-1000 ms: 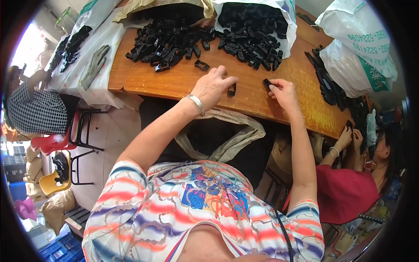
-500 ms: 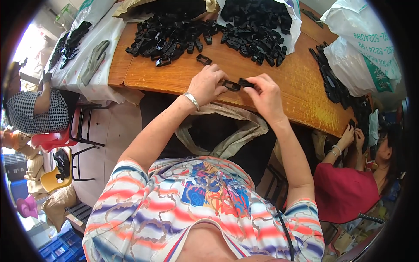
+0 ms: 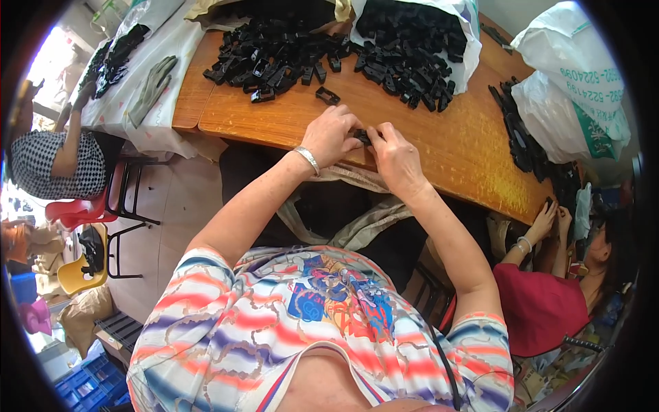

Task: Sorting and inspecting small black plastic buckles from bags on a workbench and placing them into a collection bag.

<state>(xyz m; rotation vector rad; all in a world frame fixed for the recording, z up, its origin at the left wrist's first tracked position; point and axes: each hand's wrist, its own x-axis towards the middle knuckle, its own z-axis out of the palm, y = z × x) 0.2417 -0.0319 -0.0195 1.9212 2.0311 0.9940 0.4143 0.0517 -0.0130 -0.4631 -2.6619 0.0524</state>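
Over the near edge of the wooden table, my two hands meet around small black plastic parts. My left hand is closed on a black rectangular plastic part, mostly covered by fingers. The fingers of my right hand press in from the other side, closed on a second black part hidden behind them. How the two parts sit together cannot be made out. A single black frame-like part lies on the table just beyond my left hand.
Farther back, a heap of black parts spills from a brown bag, another from a white bag. Two co-workers sit at the sides, one in a red top. Below the table edge hangs an open cloth bag.
My right hand has moved left, bringing its black part against the one in my left hand. Both parts, plainly visible before, are now largely covered by fingers.
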